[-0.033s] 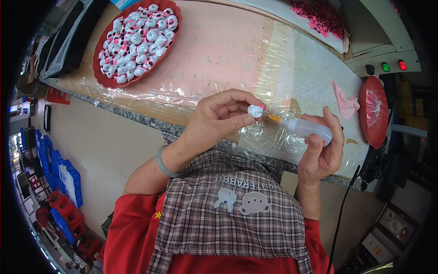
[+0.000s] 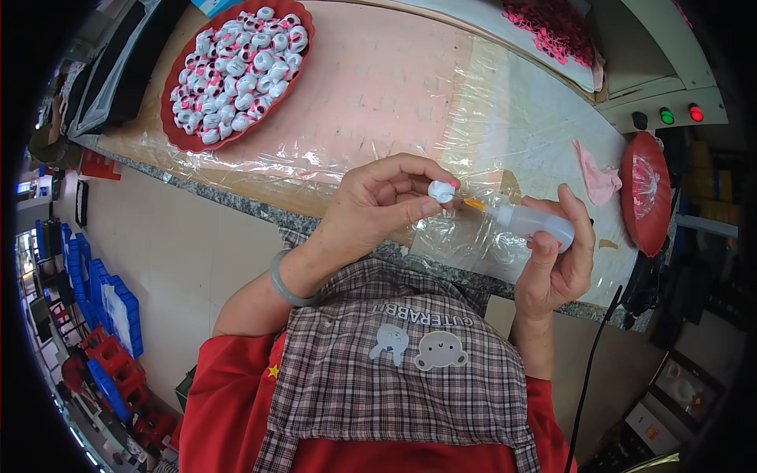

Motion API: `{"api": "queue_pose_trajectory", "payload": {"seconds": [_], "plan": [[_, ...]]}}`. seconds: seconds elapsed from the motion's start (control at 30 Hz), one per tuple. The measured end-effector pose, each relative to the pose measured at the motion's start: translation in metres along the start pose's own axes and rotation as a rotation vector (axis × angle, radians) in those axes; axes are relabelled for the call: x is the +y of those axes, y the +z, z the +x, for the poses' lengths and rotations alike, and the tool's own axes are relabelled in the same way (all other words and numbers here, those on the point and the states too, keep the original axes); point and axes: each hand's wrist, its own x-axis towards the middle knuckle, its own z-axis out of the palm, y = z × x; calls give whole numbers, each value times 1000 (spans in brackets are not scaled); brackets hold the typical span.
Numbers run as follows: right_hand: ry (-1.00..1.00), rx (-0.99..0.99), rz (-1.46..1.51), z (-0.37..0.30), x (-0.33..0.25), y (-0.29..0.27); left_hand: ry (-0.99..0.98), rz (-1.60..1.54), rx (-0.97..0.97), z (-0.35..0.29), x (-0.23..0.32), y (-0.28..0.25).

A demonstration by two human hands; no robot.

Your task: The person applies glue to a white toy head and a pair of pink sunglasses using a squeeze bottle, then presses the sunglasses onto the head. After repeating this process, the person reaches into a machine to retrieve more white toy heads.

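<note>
Between thumb and fingertips, my left hand (image 2: 382, 197) pinches a small white figurine head (image 2: 441, 191) with a pink bit on its upper edge. My right hand (image 2: 561, 260) is wrapped round a translucent squeeze bottle (image 2: 538, 225). The bottle lies tilted, its thin orange nozzle (image 2: 474, 203) pointing left at the white piece. A small gap seems to separate the nozzle tip from the piece. Both hands are above the near edge of the plastic-covered table (image 2: 378, 102).
Far left on the table, a red scalloped tray (image 2: 308, 47) holds many similar white and pink pieces. A pink cloth (image 2: 597, 175) and a red dish (image 2: 633, 205) lie at the right. Loose pink parts (image 2: 552, 31) sit at the back, beside a housing with lit buttons (image 2: 667, 116).
</note>
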Motion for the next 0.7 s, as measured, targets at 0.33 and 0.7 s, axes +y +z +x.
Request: {"api": "queue_pose_trajectory", "payload": {"seconds": [0.33, 0.7], "plan": [[52, -34, -46, 0, -1, 1, -11, 20, 31, 1, 2, 0], [77, -70, 22, 4, -1, 4, -39, 41, 25, 4, 2, -1]]}}
